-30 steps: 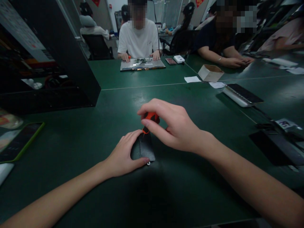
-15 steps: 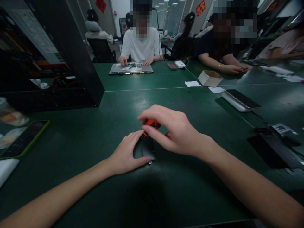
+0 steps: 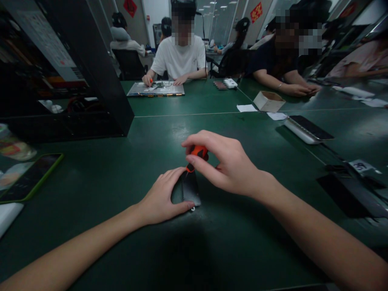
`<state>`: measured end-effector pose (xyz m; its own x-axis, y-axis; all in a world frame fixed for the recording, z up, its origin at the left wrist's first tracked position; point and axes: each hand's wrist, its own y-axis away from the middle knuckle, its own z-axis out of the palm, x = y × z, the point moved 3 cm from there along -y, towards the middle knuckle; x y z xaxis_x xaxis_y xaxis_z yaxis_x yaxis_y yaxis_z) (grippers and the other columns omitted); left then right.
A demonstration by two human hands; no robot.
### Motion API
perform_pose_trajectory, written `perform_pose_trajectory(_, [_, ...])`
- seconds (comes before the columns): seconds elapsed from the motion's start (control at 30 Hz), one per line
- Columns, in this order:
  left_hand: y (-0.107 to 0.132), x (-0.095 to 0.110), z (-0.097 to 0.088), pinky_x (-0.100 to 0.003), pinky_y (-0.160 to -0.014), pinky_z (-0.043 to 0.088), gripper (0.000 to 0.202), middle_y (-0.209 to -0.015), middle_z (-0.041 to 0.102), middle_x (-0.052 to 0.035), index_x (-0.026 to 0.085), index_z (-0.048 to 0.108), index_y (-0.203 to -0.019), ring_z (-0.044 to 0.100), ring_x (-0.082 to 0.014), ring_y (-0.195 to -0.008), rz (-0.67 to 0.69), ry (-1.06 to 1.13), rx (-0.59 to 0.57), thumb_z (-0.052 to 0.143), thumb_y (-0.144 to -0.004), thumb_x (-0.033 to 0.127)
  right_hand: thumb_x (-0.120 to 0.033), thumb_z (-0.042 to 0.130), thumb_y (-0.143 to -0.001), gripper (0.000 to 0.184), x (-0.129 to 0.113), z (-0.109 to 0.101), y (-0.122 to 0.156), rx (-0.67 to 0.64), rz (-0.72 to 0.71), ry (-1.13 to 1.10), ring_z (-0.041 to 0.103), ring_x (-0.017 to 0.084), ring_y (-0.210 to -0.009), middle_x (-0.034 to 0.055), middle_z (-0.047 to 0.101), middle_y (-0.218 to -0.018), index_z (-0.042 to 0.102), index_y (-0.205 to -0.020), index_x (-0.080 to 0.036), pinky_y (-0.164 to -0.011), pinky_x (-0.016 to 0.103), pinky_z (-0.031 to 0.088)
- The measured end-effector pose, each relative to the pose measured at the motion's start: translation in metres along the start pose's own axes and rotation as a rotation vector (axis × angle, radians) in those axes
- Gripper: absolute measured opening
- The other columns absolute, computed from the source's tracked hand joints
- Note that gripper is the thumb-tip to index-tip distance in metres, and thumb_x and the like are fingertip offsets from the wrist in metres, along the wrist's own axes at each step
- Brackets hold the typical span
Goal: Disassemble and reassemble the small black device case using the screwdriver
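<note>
— Right, where are the hands?
— Both at mid-counter. The left hand lies low on the green top, its fingers curled round the left side of a small black part and gripping it, thumb pressed along the near edge.
— And the right?
— The right hand comes in from the right, above the black part. Thumb and fingers are pinched tight on the orange handle of a screwdriver, which stands nearly upright, tip down at the far end of the black part.
— Tip touching?
— Looks so, but that spot is too dark to tell.
— Where exactly is the black part?
— Flat on the counter, straight ahead of the person, between the two hands. A tiny white bit shows at its near corner, just beside the left thumb.
— What's around?
— Far left, a phone in a green case lies screen up, and behind it stands a big black cabinet. Across the counter a person in a white shirt has both hands at a grey tray. Off to the right sit a cardboard box with paper slips beside it and, nearer, a white slab with a dark screen on top.
</note>
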<state>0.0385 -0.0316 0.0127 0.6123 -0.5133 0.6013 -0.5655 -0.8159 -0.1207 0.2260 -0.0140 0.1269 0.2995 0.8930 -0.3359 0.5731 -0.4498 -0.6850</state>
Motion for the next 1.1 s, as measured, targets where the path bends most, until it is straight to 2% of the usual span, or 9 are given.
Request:
perform_pose_trajectory(0.13, [0.000,-0.001,0.000,-0.057,-0.116,0.039,0.089,-0.153,0.050,-0.0189,0.016,0.038,-0.154,0.048,-0.0391,-0.138,0.016,-0.012,0.006,0.074,-0.085,0.061,-0.018,0.058,-0.099,0.018,0.002,0.001,0.000,0.032,-0.003,0.030,0.067,0.017,-0.093,0.0074,0.072,-0.107,0.060,-0.116,-0.015,-0.084,0.030,0.054])
perform_pose_trajectory(0.37, [0.001,-0.001,0.000,-0.056,-0.117,0.039,0.086,-0.154,0.050,-0.0168,0.018,0.038,-0.154,0.048,-0.0377,-0.140,0.023,0.002,0.009,0.074,-0.085,0.057,-0.019,0.060,-0.098,0.012,0.018,0.004,0.002,0.116,0.100,0.133,0.067,0.019,-0.092,0.0082,0.071,-0.103,0.062,-0.110,-0.016,-0.084,0.032,0.053])
perform_pose_trajectory(0.6, [0.000,0.001,-0.001,-0.058,-0.114,0.042,0.080,-0.148,0.054,-0.0166,0.019,0.046,-0.147,0.051,-0.0398,-0.135,0.019,0.041,0.029,0.076,-0.084,0.056,-0.013,0.050,-0.099,0.027,-0.012,0.009,-0.003,-0.092,-0.023,0.029,0.064,0.016,-0.095,0.0087,0.069,-0.110,0.055,-0.125,-0.012,-0.085,0.028,0.051])
perform_pose_trajectory(0.7, [0.000,0.003,-0.002,-0.057,-0.111,0.046,0.074,-0.144,0.057,-0.0150,0.020,0.049,-0.144,0.055,-0.0390,-0.130,0.024,0.065,0.045,0.075,-0.084,0.055,-0.013,0.048,-0.097,0.024,-0.022,0.008,-0.005,-0.139,-0.020,0.070,0.064,0.017,-0.091,0.0097,0.070,-0.105,0.057,-0.119,-0.009,-0.080,0.028,0.051])
perform_pose_trajectory(0.77, [0.000,0.002,-0.002,-0.057,-0.109,0.046,0.073,-0.143,0.058,-0.0154,0.020,0.050,-0.144,0.056,-0.0391,-0.128,0.016,0.050,0.031,0.073,-0.085,0.057,-0.024,0.049,-0.101,0.019,-0.022,0.004,-0.006,-0.168,0.029,0.194,0.065,0.018,-0.083,0.0089,0.070,-0.095,0.060,-0.109,-0.010,-0.073,0.030,0.048])
perform_pose_trajectory(0.83, [0.001,0.000,-0.001,-0.059,-0.111,0.044,0.077,-0.145,0.057,-0.0164,0.019,0.048,-0.147,0.054,-0.0396,-0.131,0.014,0.022,0.013,0.072,-0.086,0.059,-0.038,0.048,-0.105,0.029,-0.019,0.000,-0.005,-0.220,0.120,0.357,0.064,0.020,-0.073,0.0069,0.069,-0.083,0.061,-0.101,-0.012,-0.063,0.031,0.043])
perform_pose_trajectory(0.93, [0.001,-0.003,0.000,-0.059,-0.115,0.040,0.087,-0.150,0.052,-0.0172,0.019,0.039,-0.154,0.050,-0.0397,-0.136,0.016,-0.016,0.011,0.072,-0.085,0.061,-0.037,0.046,-0.105,0.030,-0.014,-0.007,-0.004,-0.300,0.250,0.503,0.064,0.021,-0.066,0.0061,0.069,-0.077,0.062,-0.098,-0.014,-0.059,0.032,0.038])
perform_pose_trajectory(1.03, [0.002,-0.005,0.001,-0.057,-0.116,0.041,0.089,-0.152,0.050,-0.0169,0.020,0.036,-0.155,0.049,-0.0387,-0.137,0.020,-0.021,0.018,0.073,-0.086,0.061,-0.026,0.049,-0.102,0.019,-0.014,-0.010,-0.004,-0.351,0.257,0.384,0.069,0.023,-0.083,0.0080,0.073,-0.095,0.061,-0.111,-0.015,-0.068,0.032,0.043])
perform_pose_trajectory(1.1, [0.002,-0.006,0.003,-0.057,-0.116,0.041,0.089,-0.151,0.051,-0.0168,0.020,0.037,-0.155,0.050,-0.0385,-0.136,0.026,-0.018,0.015,0.074,-0.085,0.060,-0.022,0.050,-0.101,0.023,-0.017,-0.011,-0.005,-0.373,0.228,0.271,0.069,0.023,-0.096,0.0089,0.073,-0.112,0.059,-0.122,-0.015,-0.076,0.032,0.046])
